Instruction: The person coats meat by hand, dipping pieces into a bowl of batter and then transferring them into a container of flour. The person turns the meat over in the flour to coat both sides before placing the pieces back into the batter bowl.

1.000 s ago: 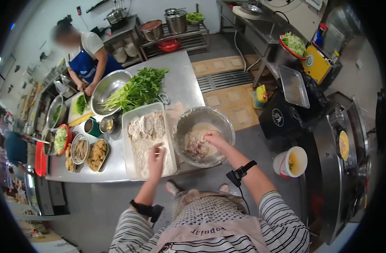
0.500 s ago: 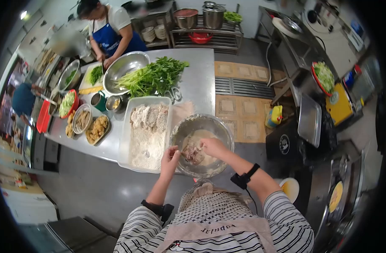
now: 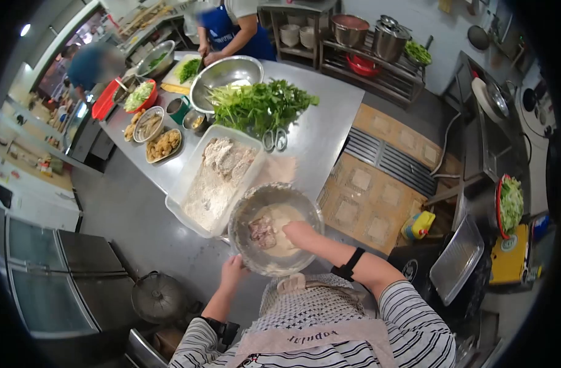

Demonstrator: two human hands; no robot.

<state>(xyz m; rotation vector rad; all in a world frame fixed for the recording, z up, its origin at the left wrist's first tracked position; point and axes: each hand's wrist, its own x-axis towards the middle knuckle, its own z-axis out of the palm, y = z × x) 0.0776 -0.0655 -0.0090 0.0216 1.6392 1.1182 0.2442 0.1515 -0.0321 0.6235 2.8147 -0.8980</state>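
Note:
A steel bowl (image 3: 275, 268) at the table's front edge holds pale wet batter and pieces of raw meat (image 3: 263, 232). My right hand (image 3: 297, 235) reaches into the bowl from the right, its fingertips down in the batter; what they hold, if anything, is hidden. Outside the bowl's lower left rim is my left hand (image 3: 234, 270), fingers curled in near the rim, their contents too small to tell. Beside the bowl, up and to the left, a white plastic tub (image 3: 178, 211) holds flour (image 3: 210, 199) and floured pieces.
Leafy greens (image 3: 256, 107), scissors (image 3: 274, 140) and a large steel bowl (image 3: 226, 76) stand farther back on the steel table (image 3: 317, 135). Plates of fried food (image 3: 164, 146) are at left. A co-worker in a blue apron (image 3: 222, 30) cuts greens; another person (image 3: 91, 66) is farther left.
The view has turned, shifting the table leftward. My left hand has moved out of the bowl to below its left rim. My right hand has left the meat and dipped lower into the batter.

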